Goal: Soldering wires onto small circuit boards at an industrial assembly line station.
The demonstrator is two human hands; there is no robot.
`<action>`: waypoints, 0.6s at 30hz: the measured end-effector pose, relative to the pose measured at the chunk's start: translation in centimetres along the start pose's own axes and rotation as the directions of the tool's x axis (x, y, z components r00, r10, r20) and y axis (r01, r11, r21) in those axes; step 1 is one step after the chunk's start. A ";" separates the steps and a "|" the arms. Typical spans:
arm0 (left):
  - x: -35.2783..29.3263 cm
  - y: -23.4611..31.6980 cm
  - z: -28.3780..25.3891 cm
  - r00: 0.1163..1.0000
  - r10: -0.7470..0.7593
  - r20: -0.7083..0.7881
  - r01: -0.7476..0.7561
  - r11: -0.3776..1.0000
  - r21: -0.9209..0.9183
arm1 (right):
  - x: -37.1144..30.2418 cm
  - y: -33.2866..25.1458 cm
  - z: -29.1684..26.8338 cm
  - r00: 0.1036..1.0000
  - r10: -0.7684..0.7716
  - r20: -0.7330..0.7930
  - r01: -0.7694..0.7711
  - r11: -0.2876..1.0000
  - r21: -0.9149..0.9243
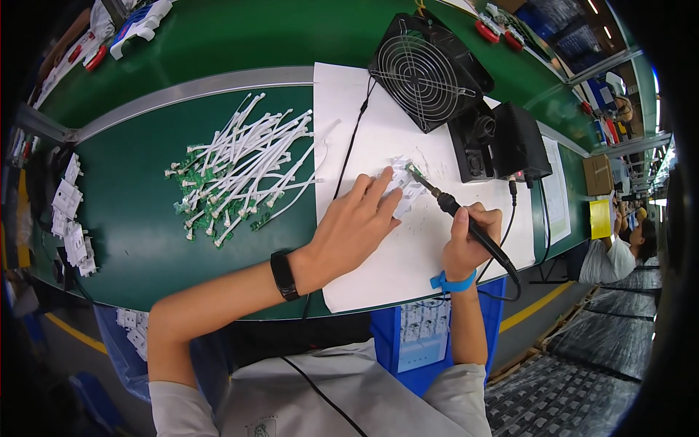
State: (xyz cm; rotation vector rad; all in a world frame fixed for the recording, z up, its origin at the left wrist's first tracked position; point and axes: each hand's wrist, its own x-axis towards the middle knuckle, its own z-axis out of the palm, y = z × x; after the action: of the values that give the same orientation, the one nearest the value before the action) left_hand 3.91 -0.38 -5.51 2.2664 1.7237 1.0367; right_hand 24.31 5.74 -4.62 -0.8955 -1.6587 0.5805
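Note:
My right hand (470,244) is closed round the black handle of a soldering iron (448,205). The iron slants up and to the left, and its tip is at a small green circuit board (413,167). That board sits at the upper end of a white plastic part (413,199) on the white sheet (364,273). My left hand (354,226) holds the part down from its left side, with fingers along it and partly covering it. I cannot tell whether the iron's tip touches the board.
A pile of white cables with green boards (240,171) lies left on the green table (138,240). Behind my hands stand a black fan (422,69), an iron holder (472,149) and a black box (520,142). White parts (67,204) line the far left edge. A person (611,258) is at right.

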 end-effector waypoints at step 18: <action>0.0 -0.1 0.4 1.000 -0.007 -0.006 0.007 1.000 -0.005 | 0.3 -0.9 0.7 0.993 0.111 -0.034 -0.111 0.994 -0.022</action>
State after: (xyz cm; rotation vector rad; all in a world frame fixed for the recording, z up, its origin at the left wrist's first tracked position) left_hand 4.00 -0.18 -5.84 2.2545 1.7278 1.0464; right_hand 23.33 5.52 -3.95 -1.0149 -1.5971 0.6194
